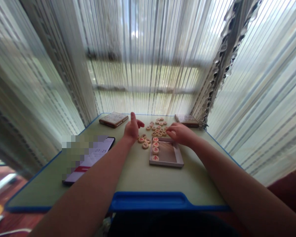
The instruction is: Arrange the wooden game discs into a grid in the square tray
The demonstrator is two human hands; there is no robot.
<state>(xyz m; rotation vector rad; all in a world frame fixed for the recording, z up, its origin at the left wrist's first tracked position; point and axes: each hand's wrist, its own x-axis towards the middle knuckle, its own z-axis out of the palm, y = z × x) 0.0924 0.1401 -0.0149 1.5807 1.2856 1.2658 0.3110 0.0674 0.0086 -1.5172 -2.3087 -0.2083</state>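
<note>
My left hand (pixel 132 129) is held above the table, left of a spread of round Chinese chess pieces (pixel 159 134). Its thumb points up and its fingers stand apart, with no piece visible in it. My right hand (pixel 180 132) reaches over the far right corner of a shallow open box (pixel 166 164). Its bent fingers are at the right edge of the spread, and no gripped piece shows. Inside the box, a column of red-marked pieces (pixel 155 150) lies along the left wall. Several loose pieces (pixel 145 145) lie between my left hand and the box.
A phone (pixel 98 153) lies on the left of the green table (pixel 138 177), partly pixelated. One flat patterned box (pixel 113 119) sits at the back left, another (pixel 187 120) at the back right. A blue tray edge (pixel 149 200) runs along the front. Sheer curtains (pixel 148 75) hang behind.
</note>
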